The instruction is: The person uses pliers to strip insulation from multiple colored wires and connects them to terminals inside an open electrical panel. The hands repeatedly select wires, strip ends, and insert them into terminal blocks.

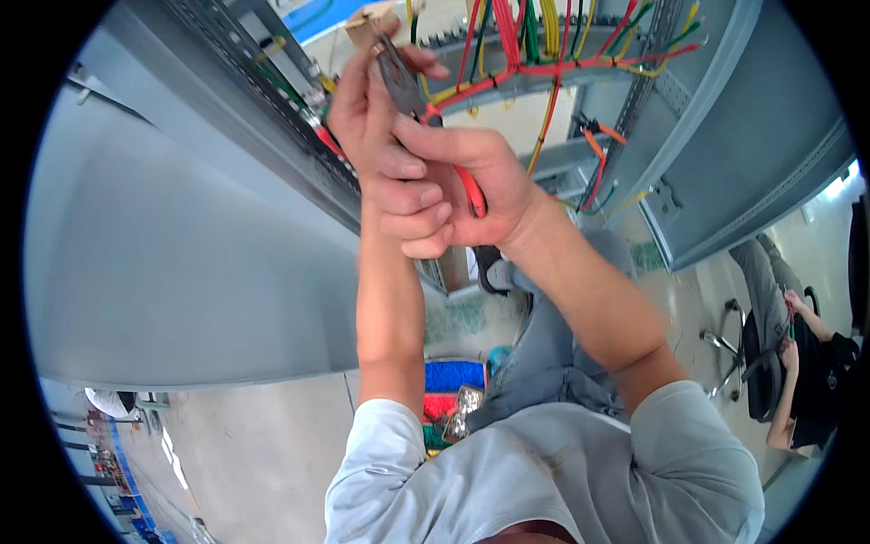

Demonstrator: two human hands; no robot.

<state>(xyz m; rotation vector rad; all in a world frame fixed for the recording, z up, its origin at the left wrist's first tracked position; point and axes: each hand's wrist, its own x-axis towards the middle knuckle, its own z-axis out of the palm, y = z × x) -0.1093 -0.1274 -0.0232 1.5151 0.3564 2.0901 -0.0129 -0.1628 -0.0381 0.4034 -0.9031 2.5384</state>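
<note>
In front of the open metal cabinet, my right hand (467, 177) is wrapped round a pair of pliers (396, 80) with red handles. Their dark jaws point up and to the left, against the fingers of my left hand (356, 113). Those fingers are bent round the jaw end; whatever they pinch there is too small to make out. Both hands overlap, the right one lying across the left wrist. Just beyond them a bundle of red, yellow and green wires (517, 68) runs along a curved grey crossbar (580, 77).
Orange-handled pliers (598, 131) hang at the cabinet's right side. Grey door panels (190, 245) flank me on the left and right. Below are coloured bins (453, 376) by my leg. Another person (807, 354) sits at the right near a wheeled chair (729, 344).
</note>
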